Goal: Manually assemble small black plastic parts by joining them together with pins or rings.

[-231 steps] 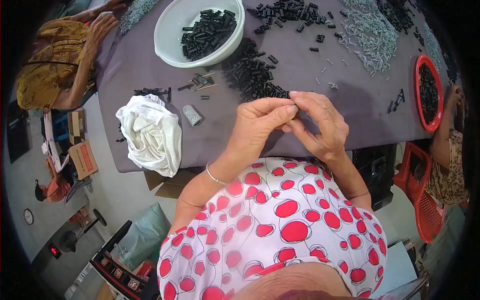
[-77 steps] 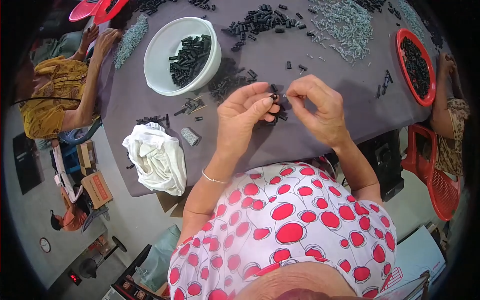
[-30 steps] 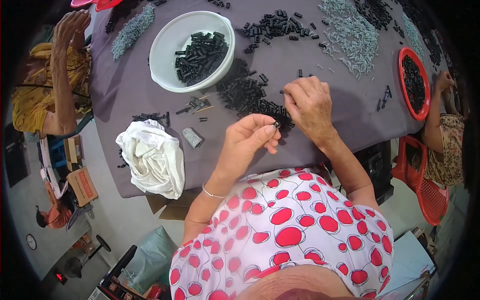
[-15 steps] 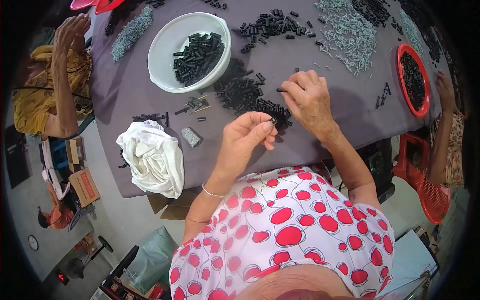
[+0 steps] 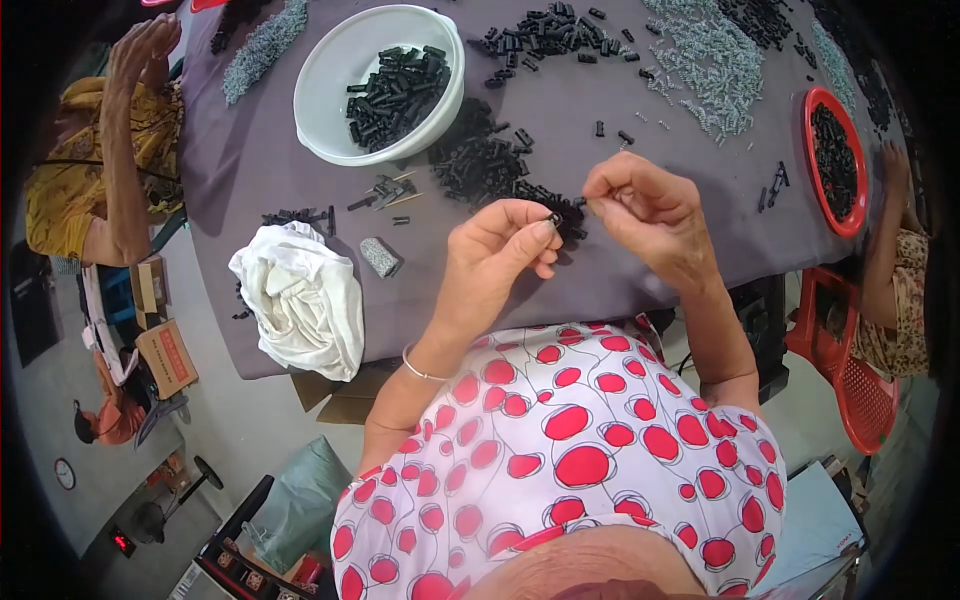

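Centrally, small black part (image 5: 555,218): I see it above the near side of the table, pinched at the tips of the left thumb and index finger; its details are too small for me to make out.
Left hand (image 5: 500,245): closed to a pinch on that part, the other fingers loosely curled.
Right hand (image 5: 655,220): just beside it, thumb and index finger nearly together, with a small dark piece (image 5: 579,202) at their tips; the remaining fingers are bent in. The two hands are apart.
Loose pile (image 5: 480,165): black parts on the table just beyond the left hand.
White bowl (image 5: 310,90): beyond the pile, to the left, holding more black cylinders (image 5: 400,95).
Far heap (image 5: 555,32): black cylinders, to the right of the bowl.
Springs (image 5: 705,65): a broad silvery spread to the right of that heap.
Red tray (image 5: 848,229): near the right edge of the table, filled with black pieces.
White cloth (image 5: 297,300): bunched at the table's left, near a speckled grey cylinder (image 5: 379,257).
Tablecloth (image 5: 250,190): plain grey-purple.
Neighbours: I see a co-worker in yellow (image 5: 60,210) at left and another person's arm (image 5: 880,260) at right, near a red chair (image 5: 865,395).
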{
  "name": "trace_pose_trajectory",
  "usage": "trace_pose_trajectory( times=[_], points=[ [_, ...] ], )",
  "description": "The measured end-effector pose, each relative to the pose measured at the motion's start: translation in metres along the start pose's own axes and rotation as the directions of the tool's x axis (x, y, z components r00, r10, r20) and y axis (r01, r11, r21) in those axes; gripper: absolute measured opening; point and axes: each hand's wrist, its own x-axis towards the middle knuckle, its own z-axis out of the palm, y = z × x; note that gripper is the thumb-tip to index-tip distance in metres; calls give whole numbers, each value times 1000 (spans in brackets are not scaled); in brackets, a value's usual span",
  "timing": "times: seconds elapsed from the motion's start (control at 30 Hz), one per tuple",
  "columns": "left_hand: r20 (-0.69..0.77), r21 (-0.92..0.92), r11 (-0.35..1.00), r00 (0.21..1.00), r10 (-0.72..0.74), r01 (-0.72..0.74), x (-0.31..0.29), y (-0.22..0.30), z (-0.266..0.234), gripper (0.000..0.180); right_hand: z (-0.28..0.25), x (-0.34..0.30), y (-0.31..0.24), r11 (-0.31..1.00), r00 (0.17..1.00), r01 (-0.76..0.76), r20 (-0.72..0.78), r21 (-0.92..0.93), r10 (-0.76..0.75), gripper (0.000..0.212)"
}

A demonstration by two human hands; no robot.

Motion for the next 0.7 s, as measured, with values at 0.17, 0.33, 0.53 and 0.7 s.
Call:
trace_pose_trajectory(
  times=[0.17,0.33,0.53,0.7],
  points=[
    [38,-21,1000,999,-16,17,-1,5,5,18,1,-1,-8,959,972,234,50,-157,-229,16],
    [47,15,1000,999,11,-11,-5,5,10,18,1,-7,-9,888,925,365,-1,-280,-380,21],
    [22,14,1000,1000,13,-14,-7,8,16,17,3,-7,-16,818,893,419,17,-395,-450,21],
    [19,71,997,999,28,-30,-8,10,19,16,4,-9,-17,816,897,414,32,-404,-440,20]
  ],
)
